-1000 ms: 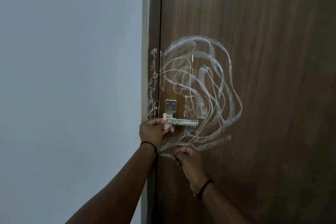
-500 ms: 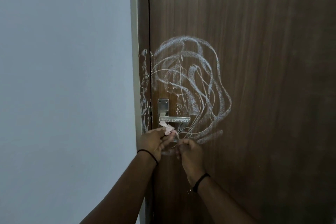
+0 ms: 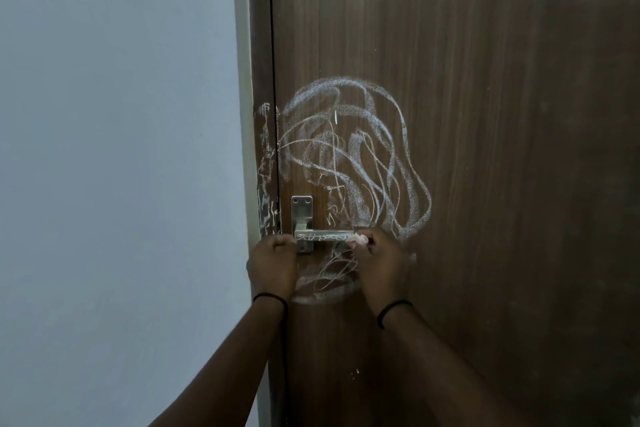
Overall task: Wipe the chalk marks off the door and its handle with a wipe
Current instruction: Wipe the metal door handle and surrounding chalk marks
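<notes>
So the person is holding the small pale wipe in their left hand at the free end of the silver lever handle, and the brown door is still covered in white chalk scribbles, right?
Not quite: the head view shows the small pale wipe in the right hand, at the free end of the silver lever handle. The left hand is at the handle's other end. White chalk scribbles do cover the brown door.

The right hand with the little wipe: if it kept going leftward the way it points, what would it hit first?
Probably the free end of the door handle; the right hand and its wipe look right at it already.

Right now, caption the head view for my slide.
Right hand pinches wipe at chalked handle; left hand beside it.
</notes>
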Tool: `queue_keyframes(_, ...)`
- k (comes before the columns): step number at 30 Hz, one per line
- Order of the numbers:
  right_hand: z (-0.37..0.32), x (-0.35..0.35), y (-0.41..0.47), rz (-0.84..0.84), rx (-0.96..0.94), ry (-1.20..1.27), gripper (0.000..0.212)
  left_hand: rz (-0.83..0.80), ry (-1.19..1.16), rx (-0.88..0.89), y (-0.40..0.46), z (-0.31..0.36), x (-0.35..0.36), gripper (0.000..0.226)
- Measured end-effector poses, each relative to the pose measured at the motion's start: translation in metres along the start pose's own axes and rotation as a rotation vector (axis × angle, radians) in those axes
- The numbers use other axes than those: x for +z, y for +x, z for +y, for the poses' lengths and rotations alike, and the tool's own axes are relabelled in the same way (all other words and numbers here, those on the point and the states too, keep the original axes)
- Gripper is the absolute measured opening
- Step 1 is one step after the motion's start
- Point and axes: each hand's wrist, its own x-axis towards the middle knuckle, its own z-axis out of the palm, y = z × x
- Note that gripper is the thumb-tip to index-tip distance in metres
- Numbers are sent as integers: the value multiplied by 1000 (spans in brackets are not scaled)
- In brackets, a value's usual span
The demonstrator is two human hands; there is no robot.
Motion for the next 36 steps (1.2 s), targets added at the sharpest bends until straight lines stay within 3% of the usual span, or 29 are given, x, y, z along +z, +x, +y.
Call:
queue_keyframes(2,0,3,9,27,-93,-117,17,85,76,94,5,-2,0,19)
queue_keyframes(4,-1,7,14,29,-115,-135,26,77,110,151,10,-4,2,25)
queue_keyframes(6,0,10,14,50,-158,-145,22,31,86,166,14,-5,5,27)
queue_keyframes(9,6,10,11,39,-248,-208,11,-47,-20,122,19,-7,8,25)
queue_keyframes(17,6,16,8,31,-331,-179,15,-112,-378,-61,22,-4,7,30)
queue_keyframes(36,2,27,11,6,-373,-197,11,-213,-409,-109,23,3,-4,33)
